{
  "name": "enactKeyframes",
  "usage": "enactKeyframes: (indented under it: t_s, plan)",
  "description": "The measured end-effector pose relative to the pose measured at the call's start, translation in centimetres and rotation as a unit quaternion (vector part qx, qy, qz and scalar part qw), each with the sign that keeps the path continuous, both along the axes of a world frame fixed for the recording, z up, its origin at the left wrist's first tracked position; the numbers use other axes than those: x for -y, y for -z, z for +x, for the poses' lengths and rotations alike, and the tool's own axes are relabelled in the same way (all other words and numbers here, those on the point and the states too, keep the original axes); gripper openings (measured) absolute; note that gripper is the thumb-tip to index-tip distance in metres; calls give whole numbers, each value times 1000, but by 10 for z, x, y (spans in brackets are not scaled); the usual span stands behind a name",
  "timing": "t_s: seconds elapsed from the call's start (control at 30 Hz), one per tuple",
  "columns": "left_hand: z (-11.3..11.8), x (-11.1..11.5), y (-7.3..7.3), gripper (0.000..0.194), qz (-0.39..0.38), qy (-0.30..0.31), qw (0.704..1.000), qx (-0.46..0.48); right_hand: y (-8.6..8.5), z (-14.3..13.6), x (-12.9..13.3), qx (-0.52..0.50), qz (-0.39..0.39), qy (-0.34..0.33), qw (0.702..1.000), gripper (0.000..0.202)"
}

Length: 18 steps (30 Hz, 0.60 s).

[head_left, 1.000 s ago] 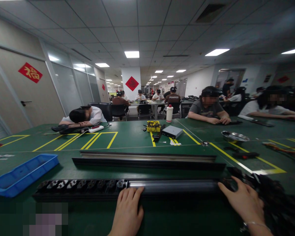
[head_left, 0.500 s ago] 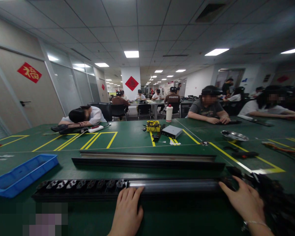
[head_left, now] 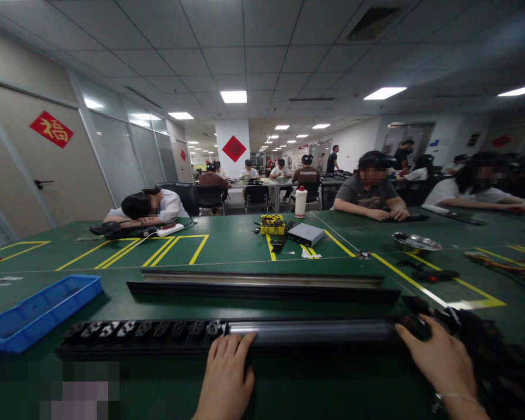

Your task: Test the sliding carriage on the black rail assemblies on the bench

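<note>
A long black metal rail [head_left: 315, 333] lies across the table in front of me. Several black socket modules [head_left: 161, 330] fill its left part, while the right part shows a bare shiny channel. Over the rail's near edge, beside the last module, my left hand [head_left: 228, 370] is closed with its fingers on top. At the rail's right end, my right hand [head_left: 441, 356] curls thumb and forefinger round a dark piece [head_left: 413, 326] that looks like another socket module; its details are blurred. A heap of black parts [head_left: 503, 361] lies partly behind that hand.
Behind the rail lies a second empty rail [head_left: 262, 283]. A blue tray [head_left: 44, 309] stands at left. Farther back are a grey box [head_left: 306, 234], a yellow object with cables [head_left: 272, 224], a white bottle [head_left: 300, 202] and a metal bowl [head_left: 415, 242]. People sit across the table.
My right hand has shifted slightly to the right along the rail's end. My left hand and the rail stay almost in place. A person in the background has moved right.
</note>
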State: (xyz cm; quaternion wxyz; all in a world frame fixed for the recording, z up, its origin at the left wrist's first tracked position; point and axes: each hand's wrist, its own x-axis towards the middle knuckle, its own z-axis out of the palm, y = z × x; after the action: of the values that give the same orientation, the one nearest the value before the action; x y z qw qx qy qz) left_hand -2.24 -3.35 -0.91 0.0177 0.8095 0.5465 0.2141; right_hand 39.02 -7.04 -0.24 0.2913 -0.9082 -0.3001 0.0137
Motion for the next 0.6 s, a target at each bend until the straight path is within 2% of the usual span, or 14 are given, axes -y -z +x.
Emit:
enactKeyframes:
  t_s: [0.6]
  plan:
    - [0,-1,2,51,3,5,1000,9,-5,0,2,-32,1,14,999,85]
